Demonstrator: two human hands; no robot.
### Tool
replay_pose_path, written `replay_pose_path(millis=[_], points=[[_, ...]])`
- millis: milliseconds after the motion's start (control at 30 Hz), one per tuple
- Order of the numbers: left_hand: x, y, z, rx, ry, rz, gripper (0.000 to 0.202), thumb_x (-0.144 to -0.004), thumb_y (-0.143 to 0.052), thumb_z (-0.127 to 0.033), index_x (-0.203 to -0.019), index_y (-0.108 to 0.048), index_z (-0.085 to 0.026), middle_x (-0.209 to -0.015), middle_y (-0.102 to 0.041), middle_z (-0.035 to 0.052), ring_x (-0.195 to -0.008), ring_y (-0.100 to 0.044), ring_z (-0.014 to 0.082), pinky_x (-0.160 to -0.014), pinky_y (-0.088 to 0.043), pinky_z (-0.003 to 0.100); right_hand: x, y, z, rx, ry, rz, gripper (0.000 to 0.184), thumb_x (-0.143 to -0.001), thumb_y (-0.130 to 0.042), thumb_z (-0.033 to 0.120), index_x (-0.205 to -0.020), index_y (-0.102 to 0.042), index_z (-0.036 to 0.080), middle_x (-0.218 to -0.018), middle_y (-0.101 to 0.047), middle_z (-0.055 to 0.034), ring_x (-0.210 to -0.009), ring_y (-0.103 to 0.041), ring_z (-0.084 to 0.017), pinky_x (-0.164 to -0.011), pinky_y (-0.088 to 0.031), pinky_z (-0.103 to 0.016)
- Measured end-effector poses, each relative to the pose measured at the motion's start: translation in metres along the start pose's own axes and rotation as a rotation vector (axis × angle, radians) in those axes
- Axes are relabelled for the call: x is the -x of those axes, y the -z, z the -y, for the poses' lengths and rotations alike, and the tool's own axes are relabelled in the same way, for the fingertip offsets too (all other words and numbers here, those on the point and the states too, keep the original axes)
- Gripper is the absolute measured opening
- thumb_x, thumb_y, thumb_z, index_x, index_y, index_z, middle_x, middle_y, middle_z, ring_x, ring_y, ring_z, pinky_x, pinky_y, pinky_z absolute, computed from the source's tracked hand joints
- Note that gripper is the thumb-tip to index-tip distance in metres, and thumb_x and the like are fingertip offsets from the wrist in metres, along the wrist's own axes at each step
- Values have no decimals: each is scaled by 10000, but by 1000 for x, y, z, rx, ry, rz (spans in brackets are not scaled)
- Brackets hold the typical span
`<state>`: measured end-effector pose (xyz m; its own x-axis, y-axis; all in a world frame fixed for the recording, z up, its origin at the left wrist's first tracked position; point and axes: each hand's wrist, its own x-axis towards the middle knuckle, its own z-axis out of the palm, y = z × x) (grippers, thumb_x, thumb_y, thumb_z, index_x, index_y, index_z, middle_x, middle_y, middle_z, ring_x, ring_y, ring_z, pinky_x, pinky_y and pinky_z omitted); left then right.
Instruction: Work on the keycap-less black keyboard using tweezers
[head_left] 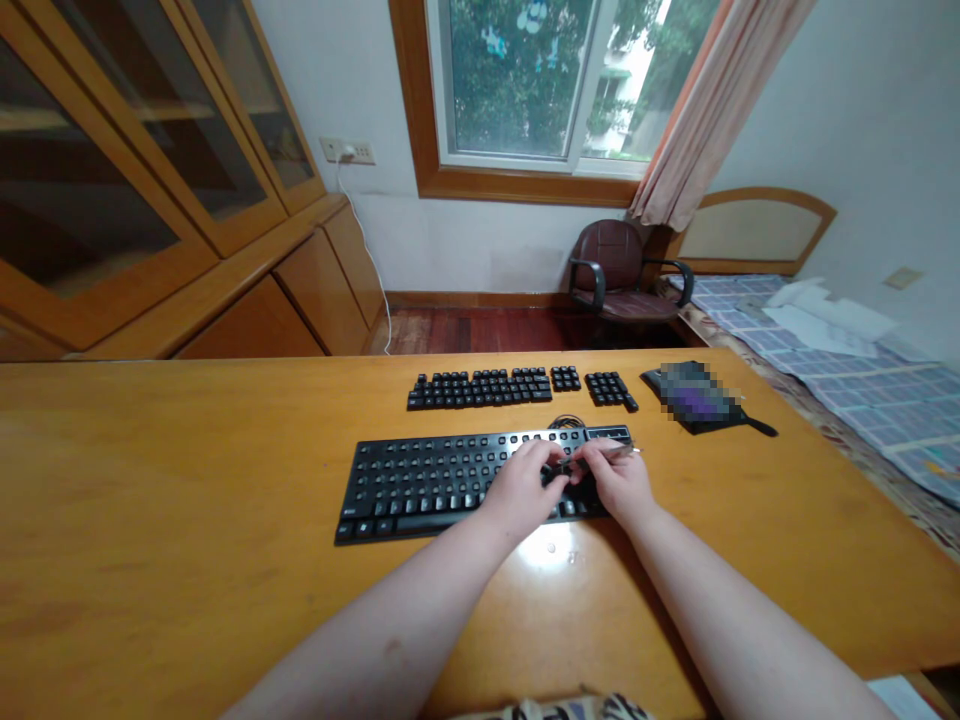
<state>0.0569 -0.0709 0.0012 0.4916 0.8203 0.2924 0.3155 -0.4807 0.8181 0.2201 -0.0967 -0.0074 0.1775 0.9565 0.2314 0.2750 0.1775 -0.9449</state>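
Observation:
A black keyboard [431,480] lies on the wooden table, most of its upper rows bare of keycaps, with caps still on the bottom row. Over its right part, my right hand [619,482] is closed on a thin grey metal tool [616,453] whose far end sticks out to the right. My left hand [525,485] is beside it, thumb and fingers pinched together close to the tool's other end. Whatever sits between those left fingertips is too small and covered to make out. Behind the keyboard, loose black keycaps [480,390] stand grouped in keyboard layout.
A coiled black cable [568,422] lies behind the keyboard. To the right is a dark pouch [694,398] with a strap. Beyond the table [187,520] stand a brown armchair [615,270], a bed [825,340] and a cabinet [247,300].

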Motion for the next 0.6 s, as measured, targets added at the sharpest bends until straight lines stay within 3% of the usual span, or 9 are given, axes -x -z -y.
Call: replay_pose_path(millis=[133, 300, 500, 600], points=[[0, 2, -2, 31, 9, 32, 348, -696, -620, -102, -1026, -576, -203, -992, -620, 25, -904, -572, 166, -845, -472, 304, -1, 1, 0, 63, 76, 34, 285, -815, -545, 385, -649, -653, 180, -500, -614, -7, -451, -586, -145, -547, -497, -281], [0, 4, -4, 43, -8, 52, 398, -686, -643, -93, -1062, -590, -214, -1038, -629, 29, -930, -578, 167, -852, -479, 303, -1, 1, 0, 71, -6, 9, 338, -825, -515, 442, -678, -654, 171, -502, -623, -12, -436, -596, -155, -507, -499, -271], [1, 0, 0, 56, -123, 31, 164, -756, -610, -125, -880, -670, -214, -912, -685, 10, -898, -609, 148, -870, -478, 293, 0, -1, 1, -24, -146, -33, 374, -812, -510, 509, -710, -630, 170, -453, -606, -6, -421, -597, -166, -477, -505, -271], [1, -2, 2, 34, -112, -15, 171, -765, -616, -145, -907, -683, -211, -947, -697, 23, -907, -625, 153, -874, -492, 298, 0, -1, 1, 46, -84, -69, 346, -828, -505, 476, -717, -638, 176, -459, -617, -12, -455, -613, -174, -549, -525, -300]])
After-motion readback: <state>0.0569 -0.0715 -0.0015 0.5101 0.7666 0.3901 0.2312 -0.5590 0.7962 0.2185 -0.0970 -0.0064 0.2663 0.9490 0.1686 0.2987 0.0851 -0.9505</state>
